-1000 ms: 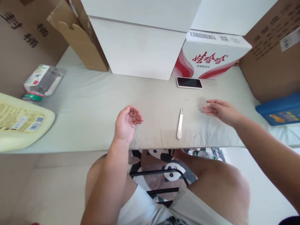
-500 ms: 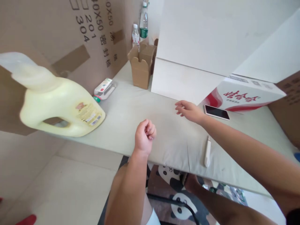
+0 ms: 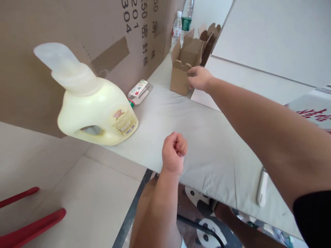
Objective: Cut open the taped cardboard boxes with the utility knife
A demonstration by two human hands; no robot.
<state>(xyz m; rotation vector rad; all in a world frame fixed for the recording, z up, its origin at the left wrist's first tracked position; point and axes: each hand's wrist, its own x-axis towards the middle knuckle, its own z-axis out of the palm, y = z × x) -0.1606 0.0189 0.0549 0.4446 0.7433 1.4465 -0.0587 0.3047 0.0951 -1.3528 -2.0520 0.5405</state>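
My left hand is curled into a fist over the near part of the cloth-covered table, with nothing visible in it. My right hand reaches to the back and has its fingers at the right side of an open brown cardboard box, touching it. The box stands upright with its flaps raised. Another brown box is behind it to the right. To the left stands a large pale yellow jug, and beside it a clear bottle with a green cap lies on its side.
Two upright bottles, one small and one with a green label, are behind the boxes. A white cutter lies near the front edge. White panels rise at the back right, beside a red-and-white carton.
My right hand has moved from above the table to the side of the brown box. The view has shifted left; my left hand is still a fist. The phone is out of sight.
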